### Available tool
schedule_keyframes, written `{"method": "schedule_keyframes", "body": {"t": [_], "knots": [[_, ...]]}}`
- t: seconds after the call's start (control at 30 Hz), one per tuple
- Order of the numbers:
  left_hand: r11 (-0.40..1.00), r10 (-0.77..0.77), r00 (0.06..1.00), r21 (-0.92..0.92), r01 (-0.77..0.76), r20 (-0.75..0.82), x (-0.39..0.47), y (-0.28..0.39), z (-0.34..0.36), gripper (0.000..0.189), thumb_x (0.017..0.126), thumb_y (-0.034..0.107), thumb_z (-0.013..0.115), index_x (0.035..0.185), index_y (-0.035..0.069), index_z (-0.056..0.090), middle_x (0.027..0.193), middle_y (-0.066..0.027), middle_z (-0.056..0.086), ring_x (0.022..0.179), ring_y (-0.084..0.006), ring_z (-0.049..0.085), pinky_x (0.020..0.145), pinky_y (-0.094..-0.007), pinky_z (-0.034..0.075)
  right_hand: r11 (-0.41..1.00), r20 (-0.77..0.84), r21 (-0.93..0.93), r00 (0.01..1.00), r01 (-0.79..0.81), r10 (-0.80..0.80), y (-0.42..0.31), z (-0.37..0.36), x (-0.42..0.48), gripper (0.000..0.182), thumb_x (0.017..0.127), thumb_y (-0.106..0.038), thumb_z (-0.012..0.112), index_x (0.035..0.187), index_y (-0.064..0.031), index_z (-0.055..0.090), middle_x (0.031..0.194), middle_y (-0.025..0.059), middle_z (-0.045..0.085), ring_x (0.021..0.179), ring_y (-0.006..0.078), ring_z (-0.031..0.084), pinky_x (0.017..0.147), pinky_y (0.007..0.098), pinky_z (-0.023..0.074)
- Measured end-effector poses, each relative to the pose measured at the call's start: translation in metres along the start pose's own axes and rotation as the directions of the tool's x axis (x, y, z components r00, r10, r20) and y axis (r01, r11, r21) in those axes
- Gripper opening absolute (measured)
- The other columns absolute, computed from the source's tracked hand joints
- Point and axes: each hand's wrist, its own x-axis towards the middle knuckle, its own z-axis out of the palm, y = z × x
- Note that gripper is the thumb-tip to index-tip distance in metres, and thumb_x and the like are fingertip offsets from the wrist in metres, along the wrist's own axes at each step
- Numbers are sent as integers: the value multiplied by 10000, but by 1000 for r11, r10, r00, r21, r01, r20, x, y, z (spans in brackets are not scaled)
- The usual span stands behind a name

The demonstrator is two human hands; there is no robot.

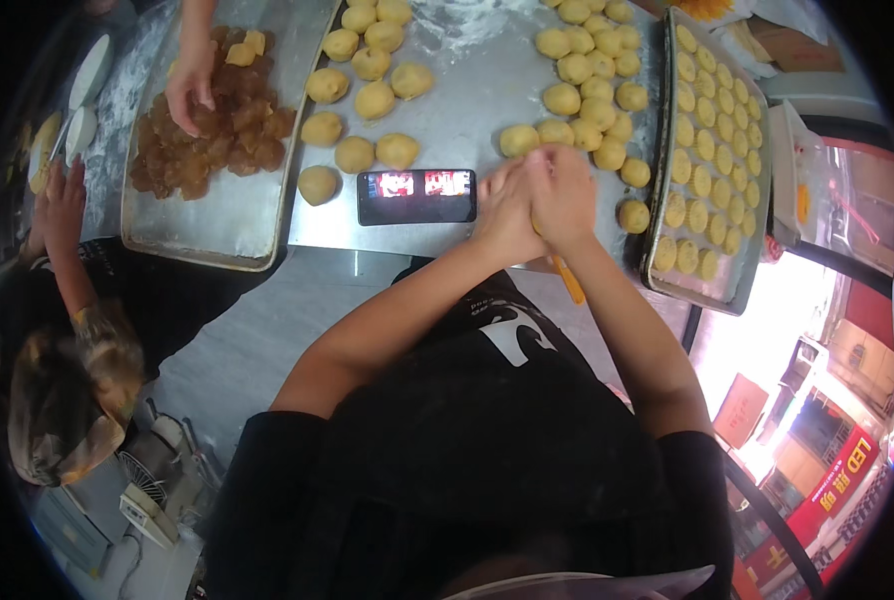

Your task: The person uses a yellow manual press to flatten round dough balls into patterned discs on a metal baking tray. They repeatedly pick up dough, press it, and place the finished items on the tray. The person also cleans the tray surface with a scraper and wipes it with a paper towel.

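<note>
My left hand (513, 206) and my right hand (564, 191) are pressed together at the front edge of the metal worktable (484, 97). Below them, between my wrists, sticks out the orange handle (569, 281) of a tool, perhaps a pastry mould; its head is hidden under my hands. My left hand wraps its near side, and my right hand lies over the top with curled fingers. Just beyond them sit yellow dough balls (519, 140). A phone (417, 197) with a lit screen lies left of my left hand.
On the right, a metal tray (717, 291) holds rows of fluted cakes (697, 178). Larger dough balls (375, 100) stand left of the phone. Further left, another tray (229, 225) carries brown filling lumps (221, 124), with another person's hand (190, 82) over them. A co-worker (79, 360) is at the left.
</note>
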Motion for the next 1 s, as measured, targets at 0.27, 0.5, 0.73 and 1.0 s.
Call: {"method": "schedule_keyframes", "body": {"t": [0.27,0.5,0.73,1.0], "knots": [[972,-15,946,227,-62,325,26,39,-39,580,620,331,749,1077,68,507,1021,-125,456,916,-309,565,678,-409,498,822,437,-508,745,-258,504,42,-122,-24,535,936,-492,376,1038,-20,605,1029,144,644,839,250,637,751,354,474],[801,452,887,-394,-450,-94,43,85,-6,537,691,355,728,1098,93,496,1143,-146,483,1011,-334,528,797,-408,468,119,601,797,798,-593,-44,77,-135,-114,585,847,-482,578,1221,-48,461,1090,145,587,987,280,589,860,414,485],[851,-18,994,524,-40,106,81,-1,1,562,769,246,667,1255,37,476,1251,-205,489,1207,-352,414,993,-538,284,304,64,921,865,-243,497,135,-208,-144,445,866,-295,621,1187,-43,443,1036,144,590,955,251,602,854,402,493],[974,-28,959,223,-37,282,63,-58,-21,673,737,125,712,1320,41,387,1175,-185,545,1055,-370,526,904,-402,440,466,-139,725,554,-508,821,211,-255,-136,372,886,-273,589,1130,-28,451,877,109,606,757,197,634,665,304,541]]}}
